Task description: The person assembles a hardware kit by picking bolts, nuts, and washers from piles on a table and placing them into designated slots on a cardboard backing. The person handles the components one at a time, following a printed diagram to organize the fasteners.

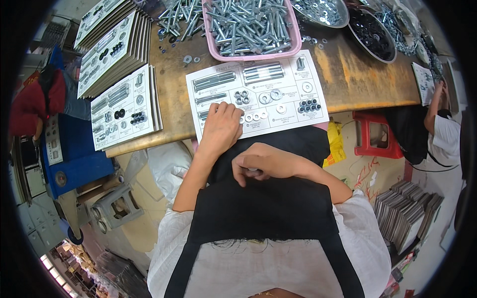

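A white printed card (298, 74) lies at the table's front edge, bearing bolts (213, 81), a group of nuts (242, 97), black nuts (309, 106) and large flat washers (271, 96). Along its lower part runs a row of small washers (256, 117). My left hand (221, 126) rests on the card's lower left, fingers bent down and together beside that row; whatever is under the fingertips is hidden. Closer to me, above the black apron (268, 208), my right hand (266, 161) is curled closed. A small shiny grey bit shows between its fingers, too small to name.
Behind the card stands a pink bin (297, 44) of bolts, with metal bowls of washers (325, 20) and black parts (372, 35) to its right. Stacked filled cards (124, 107) occupy the left. A red stool (377, 135) and another person's arm (435, 107) are at right.
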Available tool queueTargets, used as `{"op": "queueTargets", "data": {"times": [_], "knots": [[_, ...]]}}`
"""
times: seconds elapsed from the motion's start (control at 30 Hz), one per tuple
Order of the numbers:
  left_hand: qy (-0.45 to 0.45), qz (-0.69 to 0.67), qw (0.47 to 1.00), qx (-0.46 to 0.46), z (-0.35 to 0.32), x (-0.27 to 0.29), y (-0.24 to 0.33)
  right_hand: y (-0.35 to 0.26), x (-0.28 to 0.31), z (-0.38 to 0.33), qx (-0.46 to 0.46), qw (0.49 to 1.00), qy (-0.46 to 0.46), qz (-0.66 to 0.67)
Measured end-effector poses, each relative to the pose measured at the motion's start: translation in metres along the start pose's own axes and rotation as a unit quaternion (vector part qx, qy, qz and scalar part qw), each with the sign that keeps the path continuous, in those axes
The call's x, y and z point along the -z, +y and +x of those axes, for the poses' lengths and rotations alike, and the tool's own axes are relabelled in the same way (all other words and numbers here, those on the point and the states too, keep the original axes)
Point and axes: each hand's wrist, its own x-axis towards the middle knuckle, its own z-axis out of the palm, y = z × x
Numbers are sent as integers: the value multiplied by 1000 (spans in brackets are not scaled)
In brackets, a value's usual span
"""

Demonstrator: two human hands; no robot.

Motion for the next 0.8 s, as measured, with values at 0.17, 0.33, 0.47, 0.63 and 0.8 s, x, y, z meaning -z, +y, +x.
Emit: {"op": "queueTargets", "data": {"times": [0.17, 0.33, 0.47, 0.63, 0.8], "knots": [[114, -75, 988, 66, -6, 19, -17, 12, 11, 3, 49, 982, 27, 181], [96, -101, 918, 372, -54, 14, -56, 20, 96, -33, 173, 858, 477, -77], [123, -125, 908, 381, -96, -8, -60, 81, 193, -73, 112, 587, 682, -423], [106, -211, 896, 376, -102, -6, -38, 89, 189, -87, 18, 692, 659, -294], [124, -362, 828, 410, -103, -9, -36, 63, 196, -98, 29, 785, 617, -54]]}}
